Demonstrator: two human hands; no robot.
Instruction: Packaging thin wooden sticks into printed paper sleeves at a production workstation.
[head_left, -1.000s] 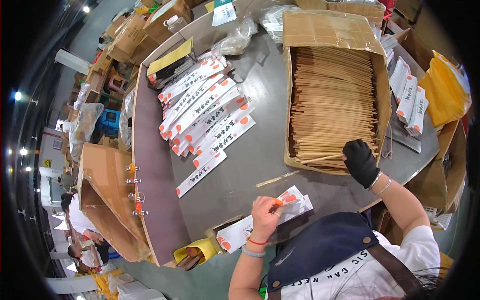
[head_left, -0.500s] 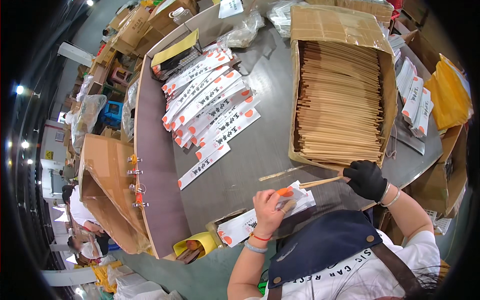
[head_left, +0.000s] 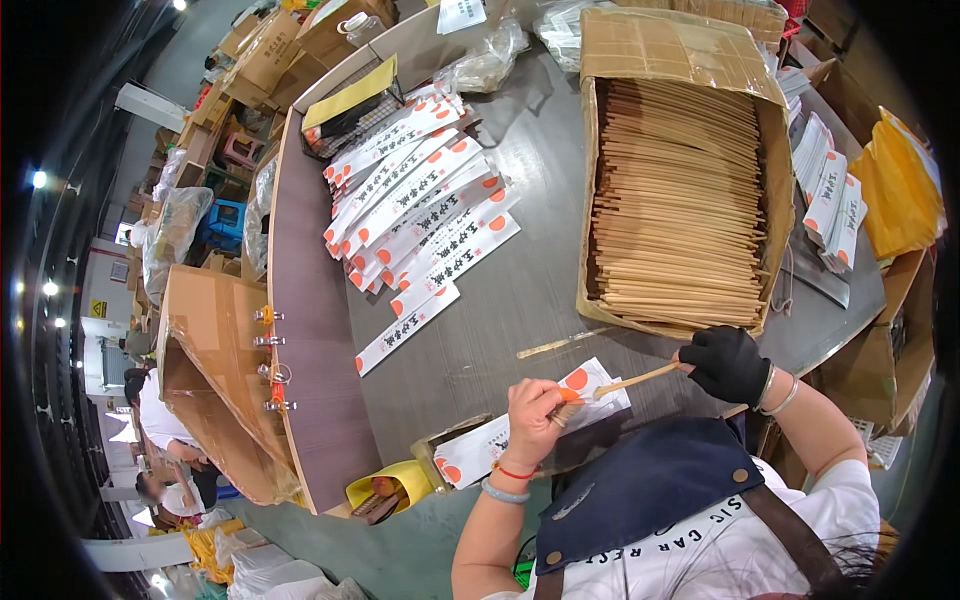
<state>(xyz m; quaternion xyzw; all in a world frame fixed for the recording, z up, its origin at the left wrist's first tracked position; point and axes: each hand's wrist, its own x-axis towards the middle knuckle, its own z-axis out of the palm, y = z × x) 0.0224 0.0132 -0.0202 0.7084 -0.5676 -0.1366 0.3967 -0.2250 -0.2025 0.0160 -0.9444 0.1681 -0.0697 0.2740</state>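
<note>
My right hand (head_left: 725, 366), in a black glove, is closed around the rear end of a pair of wooden chopsticks (head_left: 640, 380). Their front tips point left, at the end of a white paper chopstick sleeve (head_left: 592, 375) with an orange-red dot. Whether the tips are inside the sleeve I cannot tell. My left hand (head_left: 534, 418), with an orange cover on one fingertip, pinches at that sleeve's end. Beneath it lies a stack of the same sleeves (head_left: 475, 450) in a shallow holder at the table's near edge.
An open cardboard box (head_left: 680, 45) full of chopsticks stands behind my right hand. Printed sleeves (head_left: 430, 200) lie piled at the left, beside a wire basket (head_left: 350, 110). More sleeves (head_left: 835, 205) and a yellow bag (head_left: 900, 190) are at the right. A yellow container (head_left: 400, 490) hangs near the front corner.
My right hand has shifted slightly down and left. The chopsticks' tips have dropped nearer my left hand, and the two sticks look closer together. The left hand has barely moved.
</note>
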